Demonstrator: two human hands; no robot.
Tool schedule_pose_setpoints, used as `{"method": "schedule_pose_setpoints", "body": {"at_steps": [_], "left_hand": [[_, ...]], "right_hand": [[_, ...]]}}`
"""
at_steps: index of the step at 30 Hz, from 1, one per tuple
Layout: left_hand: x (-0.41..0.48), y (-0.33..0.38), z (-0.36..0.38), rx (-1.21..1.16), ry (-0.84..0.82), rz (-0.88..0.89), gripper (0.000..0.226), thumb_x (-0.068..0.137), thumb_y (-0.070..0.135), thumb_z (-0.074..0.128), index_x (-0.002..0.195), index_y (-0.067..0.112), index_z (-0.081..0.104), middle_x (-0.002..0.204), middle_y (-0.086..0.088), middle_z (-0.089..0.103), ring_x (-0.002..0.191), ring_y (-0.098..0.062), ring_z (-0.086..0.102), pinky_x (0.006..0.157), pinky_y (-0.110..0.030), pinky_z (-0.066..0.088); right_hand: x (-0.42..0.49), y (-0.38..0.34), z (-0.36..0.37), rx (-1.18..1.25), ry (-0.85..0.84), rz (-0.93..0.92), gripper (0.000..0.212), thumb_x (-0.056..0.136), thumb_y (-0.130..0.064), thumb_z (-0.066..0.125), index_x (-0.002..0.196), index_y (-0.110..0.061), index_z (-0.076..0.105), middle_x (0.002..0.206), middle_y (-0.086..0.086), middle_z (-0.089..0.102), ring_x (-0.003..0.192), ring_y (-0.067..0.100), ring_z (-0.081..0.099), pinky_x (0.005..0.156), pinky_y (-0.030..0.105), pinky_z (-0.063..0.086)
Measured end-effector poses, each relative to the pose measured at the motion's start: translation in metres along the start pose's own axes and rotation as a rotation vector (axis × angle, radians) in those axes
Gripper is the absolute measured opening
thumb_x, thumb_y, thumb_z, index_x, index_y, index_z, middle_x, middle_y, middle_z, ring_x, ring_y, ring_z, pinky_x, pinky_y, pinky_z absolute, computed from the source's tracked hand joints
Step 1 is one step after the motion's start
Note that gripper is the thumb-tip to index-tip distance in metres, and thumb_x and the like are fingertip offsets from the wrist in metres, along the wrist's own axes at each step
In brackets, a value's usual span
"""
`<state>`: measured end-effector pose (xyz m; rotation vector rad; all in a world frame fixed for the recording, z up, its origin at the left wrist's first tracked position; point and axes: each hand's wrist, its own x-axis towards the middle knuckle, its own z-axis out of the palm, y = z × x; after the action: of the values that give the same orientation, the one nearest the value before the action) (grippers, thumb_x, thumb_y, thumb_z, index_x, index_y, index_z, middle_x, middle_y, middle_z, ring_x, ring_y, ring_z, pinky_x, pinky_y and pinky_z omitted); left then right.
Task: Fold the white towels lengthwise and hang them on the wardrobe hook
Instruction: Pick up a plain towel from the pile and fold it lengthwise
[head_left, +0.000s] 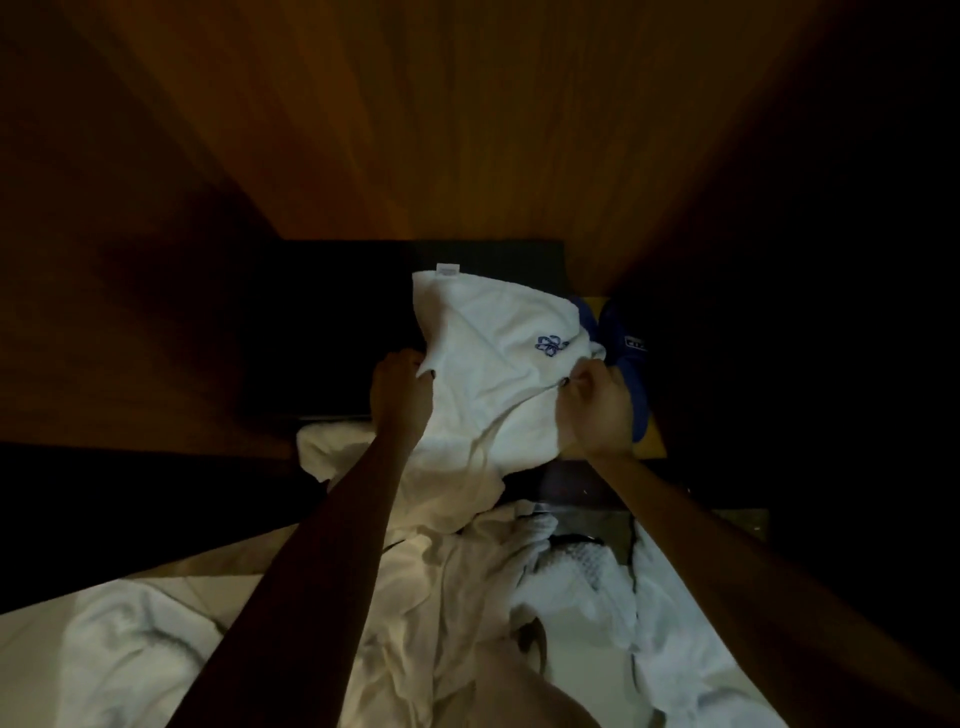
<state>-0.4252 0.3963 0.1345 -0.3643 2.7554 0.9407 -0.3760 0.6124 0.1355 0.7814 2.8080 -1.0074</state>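
Holding the towel (493, 332) up, the left hand (402, 387) and right hand (597, 408) each pinched an edge with curled fingers (574, 378) (likely soft, light, floppy); corners seemed the best hold.

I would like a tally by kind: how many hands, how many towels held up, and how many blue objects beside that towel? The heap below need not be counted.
Hands: 2, left hand and right hand, both gripping the towel
White towel held up: 1
Blue objects at its right: 2
Total: 5
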Motion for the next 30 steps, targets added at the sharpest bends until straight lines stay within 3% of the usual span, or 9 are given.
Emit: {"method": "schedule_pose_setpoints", "body": {"at_steps": [4, 8, 11, 14, 16, 19, 22, 27, 30], "left_hand": [[-0.021, 0.011, -0.011, -0.06, 0.138, 0.081, 0.018, 0.092, 0.014, 0.058, 0.105, 0.004, 0.064, 0.106, -0.016, 0.061, 0.1, -0.03, 0.057, 0.075, -0.015, 0.028], [-0.053, 0.033, -0.045, -0.197, 0.186, 0.135, 0.017, 0.092, 0.01, 0.058, 0.108, 0.002, 0.06, 0.103, -0.013, 0.063, 0.097, -0.028, 0.06, 0.078, -0.017, 0.035], [-0.083, 0.056, -0.078, -0.356, 0.09, 0.005, 0.021, 0.093, 0.014, 0.053, 0.113, 0.008, 0.055, 0.101, -0.007, 0.062, 0.097, -0.026, 0.059, 0.076, -0.02, 0.038], [-0.127, 0.078, -0.104, -0.391, -0.027, 0.127, 0.021, 0.093, 0.012, 0.054, 0.114, 0.01, 0.055, 0.109, -0.005, 0.061, 0.101, -0.017, 0.056, 0.075, -0.011, 0.037], [-0.157, 0.093, -0.122, -0.406, -0.09, 0.203, 0.019, 0.091, 0.008, 0.056, 0.11, 0.011, 0.058, 0.102, 0.004, 0.059, 0.099, -0.017, 0.057, 0.074, -0.005, 0.036], [-0.194, 0.113, -0.15, -0.347, -0.158, 0.287, 0.016, 0.09, 0.006, 0.058, 0.101, 0.018, 0.058, 0.086, 0.016, 0.054, 0.081, -0.006, 0.055, 0.067, -0.001, 0.036], [-0.231, 0.131, -0.186, -0.316, -0.151, 0.36, 0.015, 0.089, 0.006, 0.058, 0.091, 0.02, 0.055, 0.078, 0.016, 0.053, 0.069, 0.006, 0.05, 0.063, 0.0, 0.038], [-0.295, 0.17, -0.266, -0.462, -0.229, 0.511, 0.013, 0.084, -0.013, 0.054, 0.087, 0.0, 0.057, 0.081, -0.003, 0.054, 0.071, -0.003, 0.053, 0.07, -0.017, 0.044], [-0.335, 0.2, -0.318, -0.618, -0.281, 0.491, 0.014, 0.086, -0.01, 0.056, 0.091, 0.003, 0.054, 0.091, -0.02, 0.059, 0.084, -0.022, 0.058, 0.076, -0.033, 0.046]], "right_hand": [[-0.027, -0.007, -0.026, 0.095, 0.047, -0.124, 0.009, 0.09, -0.007, 0.062, 0.088, 0.002, 0.06, 0.089, 0.022, 0.058, 0.079, 0.031, 0.054, 0.066, 0.03, 0.034], [-0.061, -0.03, -0.069, 0.214, 0.072, -0.103, 0.025, 0.092, -0.005, 0.061, 0.069, -0.002, 0.049, 0.066, 0.016, 0.05, 0.06, 0.024, 0.047, 0.057, 0.032, 0.034], [-0.084, -0.054, -0.101, 0.27, 0.061, -0.065, 0.025, 0.089, 0.004, 0.056, 0.071, -0.007, 0.044, 0.062, 0.013, 0.047, 0.057, 0.021, 0.045, 0.055, 0.031, 0.031], [-0.108, -0.078, -0.128, 0.337, -0.042, -0.122, 0.007, 0.089, 0.004, 0.058, 0.088, -0.001, 0.053, 0.078, 0.013, 0.057, 0.07, 0.02, 0.054, 0.059, 0.021, 0.036], [-0.125, -0.093, -0.147, 0.377, -0.131, -0.192, 0.023, 0.089, 0.006, 0.057, 0.112, 0.006, 0.057, 0.097, 0.011, 0.061, 0.085, 0.016, 0.057, 0.074, 0.013, 0.039], [-0.145, -0.107, -0.177, 0.329, -0.286, -0.274, 0.053, 0.09, 0.008, 0.052, 0.139, -0.011, 0.046, 0.136, 0.01, 0.051, 0.12, 0.018, 0.049, 0.1, 0.024, 0.04], [-0.173, -0.117, -0.207, 0.428, -0.326, -0.258, 0.053, 0.096, 0.001, 0.048, 0.145, -0.016, 0.039, 0.147, 0.007, 0.042, 0.134, 0.02, 0.041, 0.112, 0.036, 0.035], [-0.219, -0.13, -0.271, 0.639, -0.446, -0.202, 0.049, 0.101, -0.025, 0.047, 0.146, -0.033, 0.03, 0.139, -0.015, 0.042, 0.123, -0.007, 0.043, 0.1, 0.014, 0.039], [-0.247, -0.14, -0.313, 0.656, -0.545, -0.17, 0.053, 0.099, -0.031, 0.05, 0.148, -0.032, 0.03, 0.141, -0.006, 0.045, 0.123, 0.009, 0.05, 0.089, 0.018, 0.049]]}}
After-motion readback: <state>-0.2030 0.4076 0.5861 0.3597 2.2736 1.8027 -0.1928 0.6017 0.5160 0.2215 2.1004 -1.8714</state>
